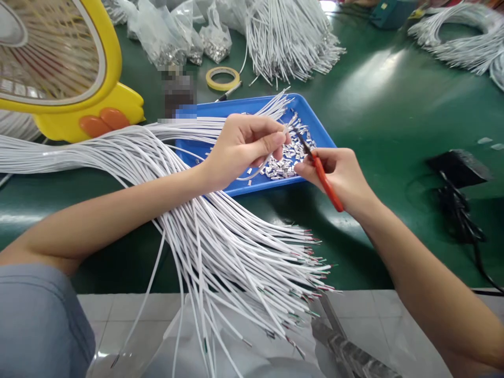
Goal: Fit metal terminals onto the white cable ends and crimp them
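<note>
Pinched in the fingertips of my left hand (248, 144) is the end of a white cable (258, 172), held above a blue tray (321, 128). My right hand (340, 176) grips red-handled pliers (323, 178), their dark jaws close to the cable end; whether they touch it I cannot make out. Many small metal connectors (289, 157) lie loose in the tray beneath both hands. A thick bundle of white cables (220, 236) passes under my left forearm, its stripped ends with coloured wires hanging over the table's front edge. Another group of cable ends (275, 105) rests across the tray's back.
A yellow fan (114, 100) stands at the left. Behind the tray are a tape roll (222, 79), a pen (228, 92), bags of metal parts (216, 39) and a cable bundle (291, 42). Coiled cables (464, 37) and a black adapter (459, 167) lie at right.
</note>
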Demonstrator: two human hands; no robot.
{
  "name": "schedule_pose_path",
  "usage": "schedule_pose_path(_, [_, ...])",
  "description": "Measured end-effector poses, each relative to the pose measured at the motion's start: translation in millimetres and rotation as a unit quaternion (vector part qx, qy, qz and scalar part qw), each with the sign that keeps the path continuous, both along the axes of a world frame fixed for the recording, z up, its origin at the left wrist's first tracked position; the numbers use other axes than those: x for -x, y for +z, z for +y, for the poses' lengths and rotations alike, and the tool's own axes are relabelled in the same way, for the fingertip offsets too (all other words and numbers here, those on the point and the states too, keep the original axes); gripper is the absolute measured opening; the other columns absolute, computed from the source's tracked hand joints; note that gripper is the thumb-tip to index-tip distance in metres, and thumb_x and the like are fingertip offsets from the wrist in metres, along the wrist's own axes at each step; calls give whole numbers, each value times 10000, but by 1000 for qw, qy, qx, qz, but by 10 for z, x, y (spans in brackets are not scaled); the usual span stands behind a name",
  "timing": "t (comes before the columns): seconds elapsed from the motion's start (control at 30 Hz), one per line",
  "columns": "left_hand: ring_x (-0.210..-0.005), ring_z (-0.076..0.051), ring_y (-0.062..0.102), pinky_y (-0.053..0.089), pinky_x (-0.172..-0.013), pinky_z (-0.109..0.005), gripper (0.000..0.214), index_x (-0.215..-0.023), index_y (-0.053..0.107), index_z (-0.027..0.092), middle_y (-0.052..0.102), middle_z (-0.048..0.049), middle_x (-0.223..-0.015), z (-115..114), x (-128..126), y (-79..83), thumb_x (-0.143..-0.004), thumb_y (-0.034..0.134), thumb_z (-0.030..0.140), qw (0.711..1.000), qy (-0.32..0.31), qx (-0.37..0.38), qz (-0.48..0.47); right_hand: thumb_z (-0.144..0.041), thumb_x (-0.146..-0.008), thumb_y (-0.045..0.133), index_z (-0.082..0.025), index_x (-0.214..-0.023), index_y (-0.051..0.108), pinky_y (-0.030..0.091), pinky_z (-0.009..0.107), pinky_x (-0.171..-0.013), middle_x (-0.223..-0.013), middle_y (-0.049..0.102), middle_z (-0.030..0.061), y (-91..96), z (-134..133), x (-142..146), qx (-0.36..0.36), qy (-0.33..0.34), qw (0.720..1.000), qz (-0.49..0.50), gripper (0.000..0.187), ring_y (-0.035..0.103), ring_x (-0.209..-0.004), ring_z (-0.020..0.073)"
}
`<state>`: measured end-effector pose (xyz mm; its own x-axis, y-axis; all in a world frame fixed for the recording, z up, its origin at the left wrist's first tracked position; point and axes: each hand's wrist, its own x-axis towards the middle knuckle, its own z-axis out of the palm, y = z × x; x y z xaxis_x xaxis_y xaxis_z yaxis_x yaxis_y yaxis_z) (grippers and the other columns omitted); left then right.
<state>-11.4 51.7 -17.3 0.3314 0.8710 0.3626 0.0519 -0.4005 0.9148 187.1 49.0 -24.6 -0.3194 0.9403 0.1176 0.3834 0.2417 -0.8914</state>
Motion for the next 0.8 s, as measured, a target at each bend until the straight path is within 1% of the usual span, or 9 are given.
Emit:
schedule_pose_path(0.07, [-435,-46,456,350,-385,-192,202,-773,664,149,615,-15,-630,-11,-7,-3,-862,618,324,1000,-5,10,-5,-392,-639,802,-194,-541,539,298,260,-473,-522,440,-45,-5,30,-13,-1,-19,998,59,343,374,-490,86])
schedule_pose_path(0.17, [-413,-43,444,348,-375,-193,177,-812,690,151,608,-4,-607,-59,-25,0,-850,632,314,999,-47,26,-2,-272,-680,776,-219,-646,602,420,285,-588,-658,608,-32,-30,6,-9,-54,-30,986,153,185,526,-598,123])
schedule_pose_path(0.23, [-435,-52,471,361,-389,-195,157,-824,707,153,609,-4,-599,-96,-39,11,-845,633,290,996,-78,30,5,-202,-702,752,-232,-687,611,467,305,-662,-740,673,-22,-46,-34,4,-85,-23,976,198,145,597,-678,145])
schedule_pose_path(0.3, [-498,-71,526,387,-421,-196,141,-796,713,149,622,-13,-609,-127,-54,27,-834,636,261,995,-100,27,16,-169,-712,740,-237,-702,603,494,317,-695,-765,691,-22,-47,-74,18,-105,-19,970,220,153,627,-711,152])
schedule_pose_path(0.37, [-555,-86,562,408,-450,-195,136,-742,704,138,639,-26,-626,-144,-69,40,-820,641,230,994,-108,19,27,-189,-718,740,-247,-704,590,513,326,-704,-769,692,-30,-31,-107,28,-115,-18,969,217,162,635,-712,152])
schedule_pose_path(0.47, [-555,-85,557,416,-461,-192,134,-696,691,124,641,-29,-615,-146,-85,38,-803,639,185,993,-113,0,36,-243,-712,755,-258,-693,574,524,330,-699,-762,690,-42,6,-141,33,-118,-11,973,201,183,629,-688,144])
schedule_pose_path(0.63, [-491,-72,514,401,-420,-189,92,-729,709,124,636,-22,-586,-133,-86,5,-781,675,192,993,-99,-9,58,-230,-674,793,-249,-697,582,506,317,-655,-724,675,-42,20,-166,39,-118,13,970,212,212,612,-673,137])
schedule_pose_path(0.7, [-454,-64,499,399,-400,-188,88,-733,711,125,629,-15,-571,-135,-83,-3,-778,689,197,993,-94,-10,69,-229,-660,806,-243,-688,580,486,317,-635,-709,663,-38,14,-173,41,-122,7,971,206,228,591,-648,131])
schedule_pose_path(0.8, [-407,-56,490,402,-376,-181,72,-719,704,123,607,1,-537,-142,-81,-9,-775,694,167,994,-83,-13,72,-271,-664,809,-236,-676,560,475,324,-633,-707,637,-30,13,-187,41,-123,-20,978,168,252,577,-634,128])
